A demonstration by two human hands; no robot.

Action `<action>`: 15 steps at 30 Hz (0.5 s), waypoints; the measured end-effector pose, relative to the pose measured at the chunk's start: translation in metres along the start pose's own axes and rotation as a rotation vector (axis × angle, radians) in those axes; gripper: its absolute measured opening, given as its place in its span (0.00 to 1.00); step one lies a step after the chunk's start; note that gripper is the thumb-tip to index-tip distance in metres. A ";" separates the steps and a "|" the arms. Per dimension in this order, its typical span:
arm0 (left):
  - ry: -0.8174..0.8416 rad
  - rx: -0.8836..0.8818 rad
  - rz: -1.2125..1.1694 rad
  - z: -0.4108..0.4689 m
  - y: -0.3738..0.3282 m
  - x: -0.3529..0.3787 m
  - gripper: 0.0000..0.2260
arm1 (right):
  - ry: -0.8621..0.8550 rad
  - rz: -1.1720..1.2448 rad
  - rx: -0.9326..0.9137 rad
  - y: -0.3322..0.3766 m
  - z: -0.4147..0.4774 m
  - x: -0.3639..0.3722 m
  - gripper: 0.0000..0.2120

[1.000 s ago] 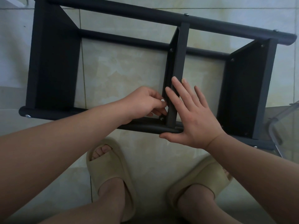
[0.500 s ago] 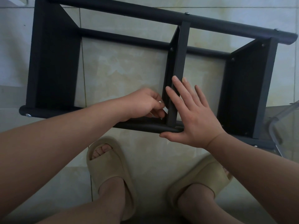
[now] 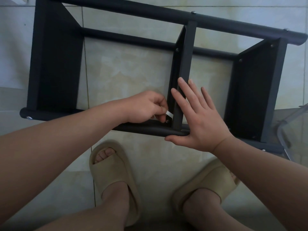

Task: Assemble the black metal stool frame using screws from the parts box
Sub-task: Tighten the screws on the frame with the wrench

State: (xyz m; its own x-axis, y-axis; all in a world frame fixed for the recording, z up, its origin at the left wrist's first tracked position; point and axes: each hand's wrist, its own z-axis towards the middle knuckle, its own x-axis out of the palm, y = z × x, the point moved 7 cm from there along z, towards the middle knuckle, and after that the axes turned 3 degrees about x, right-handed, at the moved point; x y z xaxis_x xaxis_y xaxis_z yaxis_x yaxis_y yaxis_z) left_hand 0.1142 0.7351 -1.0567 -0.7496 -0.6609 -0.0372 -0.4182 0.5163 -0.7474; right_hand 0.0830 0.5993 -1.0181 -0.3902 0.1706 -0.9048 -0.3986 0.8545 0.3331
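**Black frame down on the tiles**

The black metal stool frame [image 3: 56, 64] lies on the tiled floor [image 3: 133, 72]: long round tubes joined by flat end panels and a centre bar [image 3: 186, 60]. A screw [image 3: 167, 121] sits at that bar's near foot (silver heads dot other joints).

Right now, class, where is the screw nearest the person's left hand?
In the head view, the screw sits just left of the middle crossbar, where it meets the near tube, directly below the fingertips of the left hand.
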 end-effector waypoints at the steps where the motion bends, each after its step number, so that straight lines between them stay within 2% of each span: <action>1: 0.005 0.005 0.011 0.000 0.000 0.000 0.08 | 0.000 -0.001 0.000 0.000 0.000 0.000 0.53; 15: 0.078 0.013 0.128 -0.004 0.002 0.002 0.08 | 0.010 0.009 -0.003 -0.001 0.001 0.001 0.53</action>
State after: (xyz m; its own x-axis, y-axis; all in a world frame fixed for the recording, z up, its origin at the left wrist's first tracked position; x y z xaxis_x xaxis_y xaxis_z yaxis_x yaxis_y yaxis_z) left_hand 0.1102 0.7372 -1.0560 -0.8342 -0.5455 -0.0808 -0.3106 0.5858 -0.7486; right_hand 0.0834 0.5993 -1.0195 -0.4025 0.1736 -0.8988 -0.3977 0.8512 0.3425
